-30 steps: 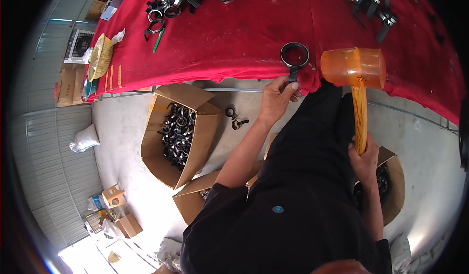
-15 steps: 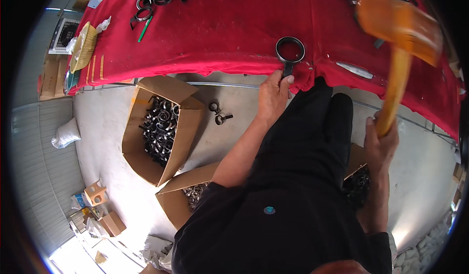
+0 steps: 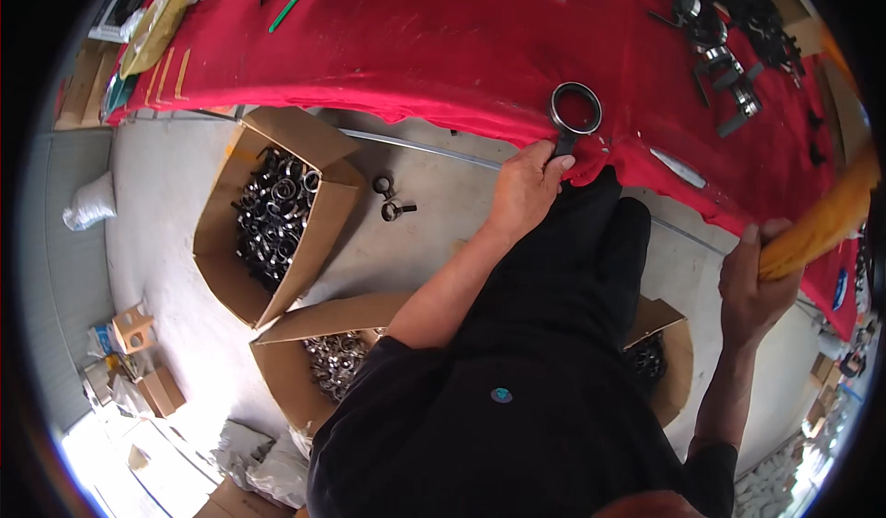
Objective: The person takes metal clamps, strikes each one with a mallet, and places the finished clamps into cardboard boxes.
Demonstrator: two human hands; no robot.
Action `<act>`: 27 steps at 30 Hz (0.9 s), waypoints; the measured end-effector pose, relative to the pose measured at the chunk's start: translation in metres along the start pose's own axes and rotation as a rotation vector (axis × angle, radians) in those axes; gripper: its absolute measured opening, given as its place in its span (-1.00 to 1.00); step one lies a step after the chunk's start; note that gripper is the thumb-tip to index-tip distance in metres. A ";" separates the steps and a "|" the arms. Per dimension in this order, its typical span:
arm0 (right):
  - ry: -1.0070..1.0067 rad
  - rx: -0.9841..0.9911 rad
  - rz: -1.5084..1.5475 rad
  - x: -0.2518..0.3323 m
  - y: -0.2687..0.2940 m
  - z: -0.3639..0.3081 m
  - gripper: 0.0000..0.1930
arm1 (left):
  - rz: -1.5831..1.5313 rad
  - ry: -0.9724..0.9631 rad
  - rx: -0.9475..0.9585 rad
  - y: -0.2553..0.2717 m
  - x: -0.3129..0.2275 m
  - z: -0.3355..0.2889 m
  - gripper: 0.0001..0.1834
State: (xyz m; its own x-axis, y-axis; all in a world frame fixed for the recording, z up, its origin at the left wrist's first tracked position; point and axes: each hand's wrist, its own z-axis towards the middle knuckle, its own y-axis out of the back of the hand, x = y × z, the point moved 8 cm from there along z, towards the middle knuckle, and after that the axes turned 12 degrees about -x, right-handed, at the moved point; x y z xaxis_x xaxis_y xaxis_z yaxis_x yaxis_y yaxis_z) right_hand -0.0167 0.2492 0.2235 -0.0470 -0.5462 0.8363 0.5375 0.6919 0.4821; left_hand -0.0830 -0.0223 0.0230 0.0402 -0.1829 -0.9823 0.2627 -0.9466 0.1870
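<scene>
My left hand [image 3: 528,190] is closed on the short black handle of a ring-shaped part [image 3: 564,142], whose dark, metal-edged ring lies over the near edge of the red-covered table [image 3: 415,61]. Off to the right, my right hand [image 3: 759,287] grips the yellow wooden handle of a hammer [image 3: 820,222]. The hammer is raised out to the side, and its head is mostly cut off by the rim of the picture. A pale elongated patch [image 3: 678,167] shows on the cloth between my two hands.
Similar rings [image 3: 715,52] are heaped at the table's far right. A green pen [image 3: 289,9] and yellow basket [image 3: 155,29] are at the left. Below stand a carton [image 3: 217,241] of black rings, another carton [image 3: 277,370] of metal pieces, and two loose rings [image 3: 392,210] on the floor.
The hammer has swung outward to the right, its head passing mostly out of view. My left hand still holds the ring part at the table edge. The whole view has shifted and turned.
</scene>
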 end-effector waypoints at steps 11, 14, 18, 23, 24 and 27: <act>0.800 -0.160 -0.519 0.090 -0.031 0.060 -0.74 | 0.041 -0.114 -0.012 -0.005 0.009 0.003 -0.69; 0.001 -0.007 -0.143 0.030 -0.008 0.096 -0.65 | 0.066 -0.140 -0.001 -0.005 0.007 0.004 -0.70; 0.317 0.595 -0.365 -0.051 -0.092 0.015 -0.66 | -0.035 -0.055 0.086 -0.022 0.000 -0.003 -0.72; -0.501 0.555 -0.081 -0.027 -0.083 0.024 -0.81 | -0.201 -0.044 0.060 -0.011 0.032 -0.002 -0.80; -0.447 0.490 -0.008 -0.022 -0.075 0.025 -0.83 | -0.193 -0.045 0.062 -0.012 0.033 -0.001 -0.80; -0.373 0.419 0.150 -0.021 -0.063 0.015 -0.85 | -0.322 0.032 0.146 -0.019 0.042 -0.003 -0.82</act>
State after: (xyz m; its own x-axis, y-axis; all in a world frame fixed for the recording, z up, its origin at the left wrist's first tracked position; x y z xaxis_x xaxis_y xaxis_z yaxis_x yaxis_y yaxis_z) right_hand -0.0617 0.2242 0.1797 -0.3303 -0.2769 0.9023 0.1854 0.9184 0.3497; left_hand -0.0837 -0.0110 -0.0223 0.0086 0.1372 -0.9905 0.1265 -0.9827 -0.1351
